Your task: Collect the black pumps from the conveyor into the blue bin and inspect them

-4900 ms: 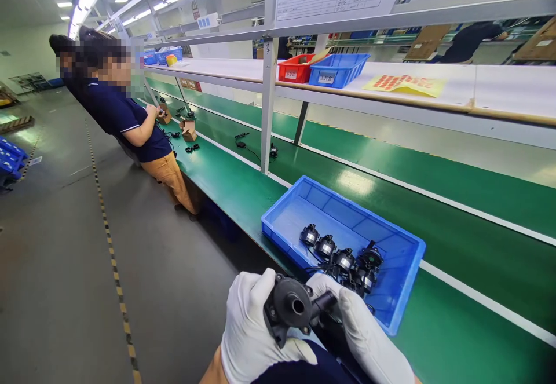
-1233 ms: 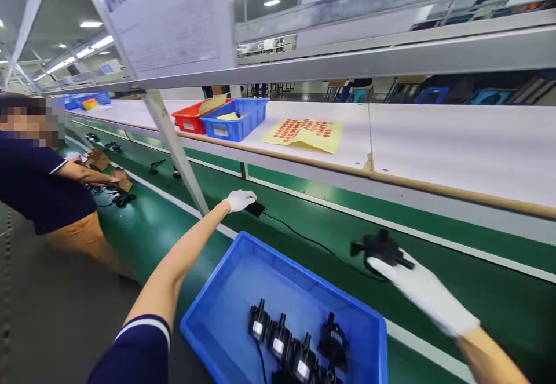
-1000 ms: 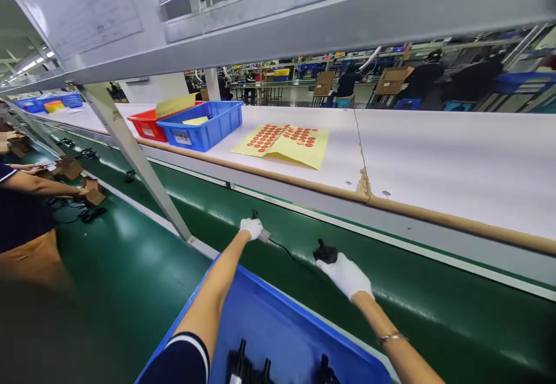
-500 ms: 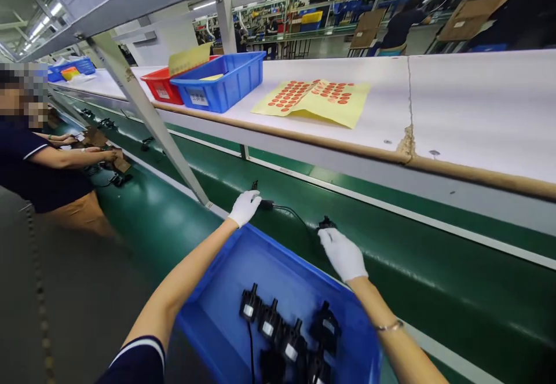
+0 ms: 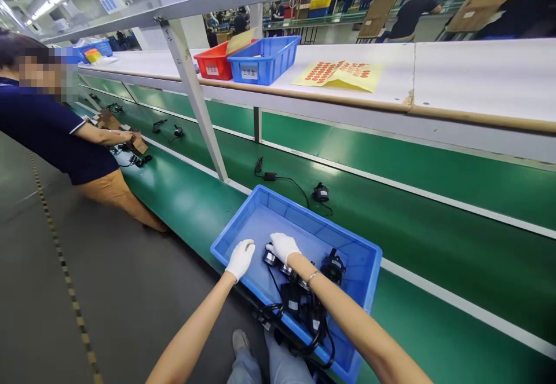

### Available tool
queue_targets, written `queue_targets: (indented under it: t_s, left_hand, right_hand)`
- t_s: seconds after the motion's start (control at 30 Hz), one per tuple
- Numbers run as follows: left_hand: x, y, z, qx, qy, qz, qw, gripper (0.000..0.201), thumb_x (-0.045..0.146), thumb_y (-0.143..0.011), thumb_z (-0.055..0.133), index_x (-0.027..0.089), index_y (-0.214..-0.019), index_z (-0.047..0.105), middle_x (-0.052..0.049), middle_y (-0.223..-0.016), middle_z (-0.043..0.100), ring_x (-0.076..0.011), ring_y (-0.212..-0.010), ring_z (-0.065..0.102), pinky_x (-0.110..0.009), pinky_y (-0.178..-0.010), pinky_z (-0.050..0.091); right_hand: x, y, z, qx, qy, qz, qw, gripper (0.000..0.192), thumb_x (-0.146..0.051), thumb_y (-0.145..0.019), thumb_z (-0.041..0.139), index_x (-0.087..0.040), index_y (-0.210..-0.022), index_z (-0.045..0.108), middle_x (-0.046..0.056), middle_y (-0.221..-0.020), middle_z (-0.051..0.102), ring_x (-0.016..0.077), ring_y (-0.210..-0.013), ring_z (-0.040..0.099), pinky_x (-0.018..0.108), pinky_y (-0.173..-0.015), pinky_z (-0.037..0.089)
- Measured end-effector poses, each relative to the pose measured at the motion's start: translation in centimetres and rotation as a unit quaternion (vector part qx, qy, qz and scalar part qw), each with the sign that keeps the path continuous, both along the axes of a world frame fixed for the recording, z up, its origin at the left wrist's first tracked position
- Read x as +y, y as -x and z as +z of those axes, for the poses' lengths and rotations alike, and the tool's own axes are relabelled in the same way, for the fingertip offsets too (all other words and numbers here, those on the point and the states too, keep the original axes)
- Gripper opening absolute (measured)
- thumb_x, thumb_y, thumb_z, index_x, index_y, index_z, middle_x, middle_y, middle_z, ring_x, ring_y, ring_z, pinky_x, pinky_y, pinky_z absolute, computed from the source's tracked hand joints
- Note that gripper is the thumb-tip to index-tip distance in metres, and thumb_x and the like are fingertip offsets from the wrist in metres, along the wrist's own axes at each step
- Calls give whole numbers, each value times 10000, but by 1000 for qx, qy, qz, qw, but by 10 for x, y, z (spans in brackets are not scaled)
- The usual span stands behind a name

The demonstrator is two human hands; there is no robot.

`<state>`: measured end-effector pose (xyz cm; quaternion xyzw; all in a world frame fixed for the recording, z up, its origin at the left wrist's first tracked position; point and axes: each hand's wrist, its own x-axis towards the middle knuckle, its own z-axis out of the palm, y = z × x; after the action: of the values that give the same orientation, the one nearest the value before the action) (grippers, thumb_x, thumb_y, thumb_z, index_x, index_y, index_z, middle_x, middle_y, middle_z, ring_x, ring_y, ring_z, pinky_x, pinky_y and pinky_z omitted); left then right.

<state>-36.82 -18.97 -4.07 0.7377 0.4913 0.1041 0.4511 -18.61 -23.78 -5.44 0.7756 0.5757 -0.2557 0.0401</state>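
My right hand (image 5: pixel 284 248), in a white glove, is inside the blue bin (image 5: pixel 369 249) with its fingers closed on a small black pump (image 5: pixel 269 258) bearing a pale label. More such pumps lie beside and below it, among them one at the bin's right side (image 5: pixel 333 268), with black cables in a tangle near the front wall. My left hand (image 5: pixel 240 260), also gloved, hovers by the bin's left wall, fingers loosely bent and holding nothing. Beyond the bin, another pump (image 5: pixel 321 193) rests on the green belt, its cord running to a black cable box (image 5: pixel 270 176).
At the left, a co-worker (image 5: pixel 95 135) handles cardboard pieces (image 5: pixel 138 143) beside more cabled devices. A slanted metal post (image 5: pixel 197 100) stands behind the bin. The white shelf (image 5: pixel 469 77) holds a red bin (image 5: pixel 215 62), a blue tray (image 5: pixel 264 62) and a yellow sticker sheet (image 5: pixel 339 76).
Both hands have drawn back from the belt. The pump and cord they touched now lie on the belt, and my right hand has come down onto a pump in the bin. The view has shifted.
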Motion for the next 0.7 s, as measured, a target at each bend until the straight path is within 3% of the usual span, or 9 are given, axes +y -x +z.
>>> queue_targets:
  t_s: [0.13, 0.33, 0.53, 0.7]
  left_hand:
    - [-21, 17, 14, -45, 1, 7, 999, 305, 378, -992, 543, 175, -1202, 632, -94, -1275, 646, -243, -1232, 581, -511, -1094, 431]
    - [-43, 45, 29, -77, 34, 17, 996, 324, 322, -969, 440, 203, -1181, 655, -92, -1273, 670, -220, -1229, 589, -385, -1128, 415]
    - [-57, 71, 24, -95, 79, 30, 992, 358, 390, -950, 430, 204, -1164, 648, -96, -1263, 680, -229, -1218, 606, -385, -1126, 426]
    - [-69, 63, 18, -106, 115, 35, 987, 350, 382, -939, 420, 201, -1124, 655, -101, -1216, 702, -250, -1167, 638, -400, -1095, 456]
  right_hand:
    - [-26, -13, 4, -46, 32, -47, 997, 308, -392, -994, 606, -148, -1176, 651, 86, -1191, 673, 226, -1066, 661, 453, -933, 553]
    - [-57, -27, -1, -60, 66, -77, 993, 313, -412, -1002, 589, -154, -1166, 658, 84, -1195, 679, 223, -1076, 660, 458, -957, 540]
    - [-87, -39, -5, -38, 100, -72, 992, 300, -408, -1002, 593, -145, -1125, 667, 70, -1115, 699, 200, -986, 685, 424, -896, 570]
    - [-82, -25, 7, -33, 39, -49, 997, 333, -406, -994, 603, -156, -1210, 640, 88, -1213, 667, 231, -1087, 655, 465, -953, 544]
